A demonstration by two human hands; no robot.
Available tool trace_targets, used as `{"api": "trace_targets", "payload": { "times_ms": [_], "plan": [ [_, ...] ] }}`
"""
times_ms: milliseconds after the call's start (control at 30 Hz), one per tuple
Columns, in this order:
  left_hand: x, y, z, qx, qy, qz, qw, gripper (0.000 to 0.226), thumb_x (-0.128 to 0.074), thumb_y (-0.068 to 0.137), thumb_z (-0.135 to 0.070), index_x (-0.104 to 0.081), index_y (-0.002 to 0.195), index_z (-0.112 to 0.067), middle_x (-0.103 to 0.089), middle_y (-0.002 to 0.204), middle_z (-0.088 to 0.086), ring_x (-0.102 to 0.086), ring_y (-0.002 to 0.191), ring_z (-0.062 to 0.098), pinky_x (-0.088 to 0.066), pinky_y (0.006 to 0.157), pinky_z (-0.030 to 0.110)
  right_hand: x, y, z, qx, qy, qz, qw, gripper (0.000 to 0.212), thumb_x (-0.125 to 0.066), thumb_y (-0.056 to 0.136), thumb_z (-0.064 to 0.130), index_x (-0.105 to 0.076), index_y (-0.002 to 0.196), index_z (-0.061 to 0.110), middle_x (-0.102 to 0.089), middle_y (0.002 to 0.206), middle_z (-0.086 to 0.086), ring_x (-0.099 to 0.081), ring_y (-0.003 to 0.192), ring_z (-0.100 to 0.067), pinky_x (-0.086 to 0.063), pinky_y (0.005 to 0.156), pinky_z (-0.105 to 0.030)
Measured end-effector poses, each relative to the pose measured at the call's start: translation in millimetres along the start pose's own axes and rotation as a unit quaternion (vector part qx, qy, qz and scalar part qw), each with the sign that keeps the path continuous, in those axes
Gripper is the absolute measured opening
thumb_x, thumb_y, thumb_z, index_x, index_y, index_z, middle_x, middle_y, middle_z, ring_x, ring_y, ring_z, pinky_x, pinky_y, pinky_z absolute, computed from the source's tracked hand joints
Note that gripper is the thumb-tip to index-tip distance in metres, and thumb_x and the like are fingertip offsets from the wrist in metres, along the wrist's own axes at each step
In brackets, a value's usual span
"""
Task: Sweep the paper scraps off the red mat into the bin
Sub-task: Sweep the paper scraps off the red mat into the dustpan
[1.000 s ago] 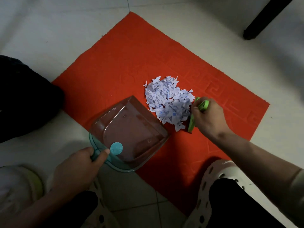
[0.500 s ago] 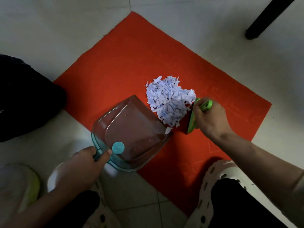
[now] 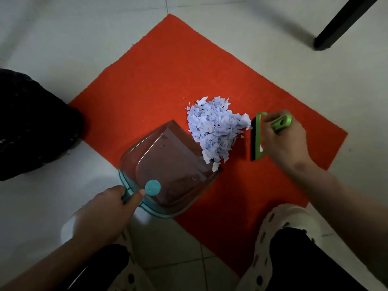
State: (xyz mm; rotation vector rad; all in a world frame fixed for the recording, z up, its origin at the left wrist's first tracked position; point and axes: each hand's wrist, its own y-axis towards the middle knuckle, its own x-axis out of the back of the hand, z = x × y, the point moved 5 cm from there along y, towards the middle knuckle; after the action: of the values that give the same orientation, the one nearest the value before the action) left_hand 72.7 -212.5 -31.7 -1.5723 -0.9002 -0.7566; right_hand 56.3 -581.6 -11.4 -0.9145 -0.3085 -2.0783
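Note:
A heap of white paper scraps (image 3: pixel 216 129) lies in the middle of the red mat (image 3: pixel 159 80). The lower end of the heap touches the lip of a clear dustpan (image 3: pixel 168 164) with a teal rim. My left hand (image 3: pixel 105 211) grips the dustpan's teal handle at the mat's near edge. My right hand (image 3: pixel 283 139) holds a small green brush (image 3: pixel 259 137) with dark bristles. The brush stands just right of the heap, a narrow strip of mat between them.
A black bag (image 3: pixel 31 122) sits on the white tiled floor at the left, by the mat's corner. A black furniture leg (image 3: pixel 340 24) stands at the top right. My white perforated shoes (image 3: pixel 279 223) and dark trouser legs fill the bottom edge.
The brush first pushed the heap left, tighter against the dustpan lip. My right hand has now drawn the brush back to the right, off the scraps. The dustpan stayed put.

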Motion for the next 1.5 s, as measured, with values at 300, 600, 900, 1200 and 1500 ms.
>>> {"api": "trace_targets", "payload": {
  "times_ms": [300, 600, 900, 1200, 1500],
  "plan": [
    [-4.8, 2.1, 1.3, 0.001, -0.009, 0.007, 1.0, 0.044, -0.043, 0.093, -0.058, -0.052, 0.071, -0.02, -0.058, 0.064, -0.001, -0.057, 0.058, 0.01, -0.038, 0.052, 0.023, -6.4, 29.6, -0.7, 0.024, -0.079, -0.002, 0.997, 0.014, -0.055, 0.091, 0.012, -0.067, 0.098, 0.014, -0.064, 0.102, -0.016, -0.061, 0.086, -0.033, -0.048, 0.069, -0.036],
    [-8.8, 3.9, 2.7, -0.002, -0.01, 0.006, 1.0, 0.039, -0.048, 0.093, -0.054, -0.053, 0.071, -0.021, -0.058, 0.063, -0.001, -0.058, 0.059, 0.011, -0.043, 0.054, 0.025, -9.7, 8.0, 20.7, 0.057, -0.049, 0.052, 0.996, 0.016, -0.055, 0.09, 0.009, -0.069, 0.095, 0.016, -0.061, 0.083, 0.0, -0.055, 0.07, -0.015, -0.037, 0.058, -0.021],
    [-4.4, -0.4, -3.9, -0.001, -0.02, 0.0, 1.0, 0.04, -0.05, 0.093, -0.051, -0.052, 0.07, -0.018, -0.058, 0.064, 0.002, -0.057, 0.059, 0.013, -0.037, 0.052, 0.024, 8.4, 0.7, -9.9, -0.001, -0.084, 0.042, 0.996, 0.02, -0.047, 0.097, 0.016, -0.062, 0.091, 0.004, -0.063, 0.075, -0.009, -0.061, 0.061, -0.016, -0.05, 0.058, -0.034],
    [-7.6, 1.2, -2.2, -0.001, -0.034, 0.01, 0.999, 0.041, -0.051, 0.093, -0.051, -0.054, 0.07, -0.017, -0.057, 0.061, 0.003, -0.057, 0.056, 0.015, -0.041, 0.053, 0.026, -7.2, -3.8, 9.5, 0.036, -0.011, 0.063, 0.997, 0.016, -0.051, 0.087, 0.009, -0.067, 0.089, 0.011, -0.063, 0.073, 0.001, -0.059, 0.064, -0.013, -0.042, 0.057, -0.022],
    [-6.6, -0.1, -3.1, -0.008, -0.031, 0.011, 0.999, 0.04, -0.051, 0.093, -0.051, -0.053, 0.07, -0.018, -0.057, 0.062, 0.003, -0.057, 0.057, 0.014, -0.042, 0.053, 0.025, -18.5, -10.4, -0.5, 0.038, -0.069, 0.074, 0.994, 0.012, -0.053, 0.088, 0.009, -0.065, 0.089, 0.009, -0.064, 0.094, -0.016, -0.061, 0.083, -0.031, -0.05, 0.075, -0.039]
  ]
}}
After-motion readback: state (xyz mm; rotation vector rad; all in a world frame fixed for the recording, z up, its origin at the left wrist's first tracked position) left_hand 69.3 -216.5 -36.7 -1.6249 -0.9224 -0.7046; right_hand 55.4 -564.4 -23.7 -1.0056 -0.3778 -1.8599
